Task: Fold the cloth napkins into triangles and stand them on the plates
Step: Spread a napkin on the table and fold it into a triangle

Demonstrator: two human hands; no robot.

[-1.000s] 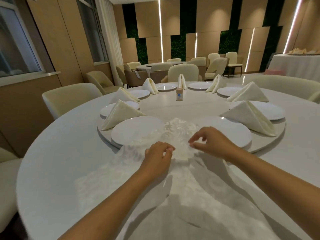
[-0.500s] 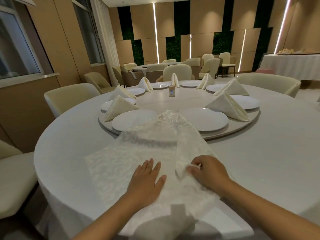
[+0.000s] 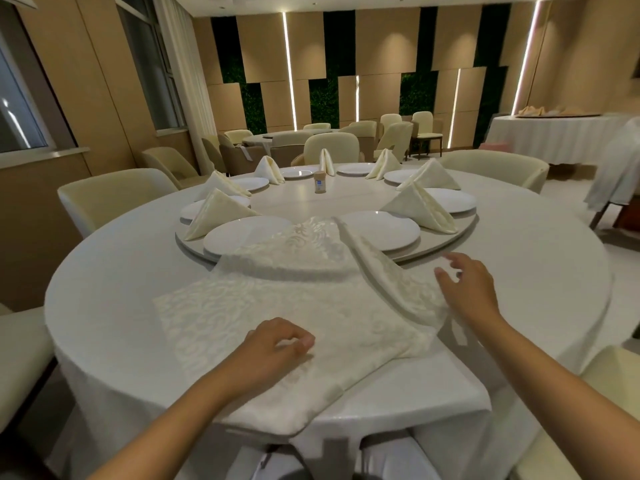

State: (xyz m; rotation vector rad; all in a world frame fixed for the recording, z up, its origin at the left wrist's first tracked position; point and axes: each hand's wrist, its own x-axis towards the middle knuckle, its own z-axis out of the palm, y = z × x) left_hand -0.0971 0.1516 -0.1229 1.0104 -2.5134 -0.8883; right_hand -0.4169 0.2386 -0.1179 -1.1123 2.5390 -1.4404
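In the head view, a round table [image 3: 121,306] covered by a white cloth is seen, with a raised turntable [image 3: 446,245] at its middle. A patterned cloth napkin [image 3: 277,306] is spread flat on the table at the near edge, its far corner draped up over the turntable's near rim and laid between two bare plates, the left bare plate [image 3: 235,233] and the right bare plate [image 3: 384,230]. The napkin's right side is turned over on itself, so that a long fold [image 3: 381,268] runs from the far corner toward the right hand.

The left hand [image 3: 273,351] is rested on the near part of the napkin, with the fingers curled under and the thumb laid forward; whether cloth is pinched between them cannot be told. The right hand [image 3: 467,285] is held at the napkin's right edge with the fingers relaxed and slightly spread; the fingertips are blurred, and it cannot be told whether the folded edge is touched.

Around the turntable's rim, further plates are set, and folded napkins are stood on or against them: one folded napkin [image 3: 214,213] at the left, another [image 3: 422,209] at the right, others along the far edge. A small jar [image 3: 320,182] is stood near the turntable's middle. Cream chairs [image 3: 110,195] are placed round the table.
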